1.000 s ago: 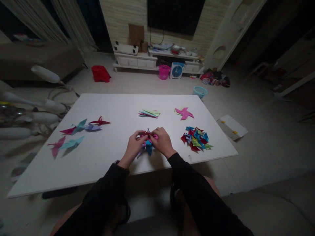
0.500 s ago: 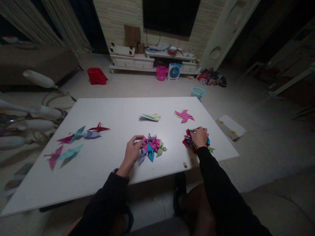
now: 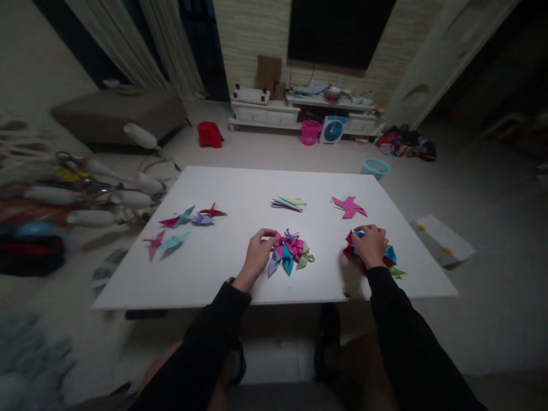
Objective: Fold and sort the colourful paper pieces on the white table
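Observation:
A cluster of folded paper pieces in pink, blue, purple and green [image 3: 291,253] lies near the front of the white table [image 3: 240,188]. My left hand [image 3: 257,257] rests at its left side, fingers curled against the pink paper. My right hand [image 3: 370,245] lies on top of a pile of red, blue and green folded pieces [image 3: 387,260] at the front right, fingers bent down over it. Whether either hand pinches a piece is hidden.
A stack of coloured paper sheets [image 3: 289,203] and a pink pinwheel [image 3: 349,206] lie farther back. Several paper cranes [image 3: 184,225] sit at the left. White paper [image 3: 443,245] lies on the floor at right; a cyan basket [image 3: 375,167] stands beyond the table.
My right hand left the middle cluster and went to the right pile, where it stays. The left hand has kept to the cluster. The view has swung left.

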Available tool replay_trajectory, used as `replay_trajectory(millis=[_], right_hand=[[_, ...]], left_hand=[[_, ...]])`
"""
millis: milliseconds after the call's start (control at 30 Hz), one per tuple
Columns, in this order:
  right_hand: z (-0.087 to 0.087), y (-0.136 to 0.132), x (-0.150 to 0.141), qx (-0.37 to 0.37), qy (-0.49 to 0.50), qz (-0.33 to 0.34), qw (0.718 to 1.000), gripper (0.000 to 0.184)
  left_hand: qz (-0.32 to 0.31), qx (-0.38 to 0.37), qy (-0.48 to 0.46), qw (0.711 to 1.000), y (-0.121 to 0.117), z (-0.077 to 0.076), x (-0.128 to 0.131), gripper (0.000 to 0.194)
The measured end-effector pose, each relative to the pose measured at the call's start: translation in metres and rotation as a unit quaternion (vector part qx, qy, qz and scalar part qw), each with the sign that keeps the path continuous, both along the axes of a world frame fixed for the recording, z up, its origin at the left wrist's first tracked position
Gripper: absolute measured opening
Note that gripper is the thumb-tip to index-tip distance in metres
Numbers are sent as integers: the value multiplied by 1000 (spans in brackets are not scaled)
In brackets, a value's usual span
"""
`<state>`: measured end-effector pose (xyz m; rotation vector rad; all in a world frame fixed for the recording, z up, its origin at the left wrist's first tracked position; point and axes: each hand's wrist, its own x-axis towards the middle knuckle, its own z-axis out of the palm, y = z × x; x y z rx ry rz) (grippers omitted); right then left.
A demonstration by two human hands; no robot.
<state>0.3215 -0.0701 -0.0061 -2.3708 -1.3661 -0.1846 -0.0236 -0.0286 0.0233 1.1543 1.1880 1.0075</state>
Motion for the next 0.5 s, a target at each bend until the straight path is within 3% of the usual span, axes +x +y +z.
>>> replay_trajectory(millis=[267,500], right_hand=[[-1,10,-68,55,-7,187,981,21],[1,9,-169,46,47,384,921,18]], left_hand=[[27,61,-13,998,-2,3,-15,12],[75,133,84,985,4,17,-31,43]])
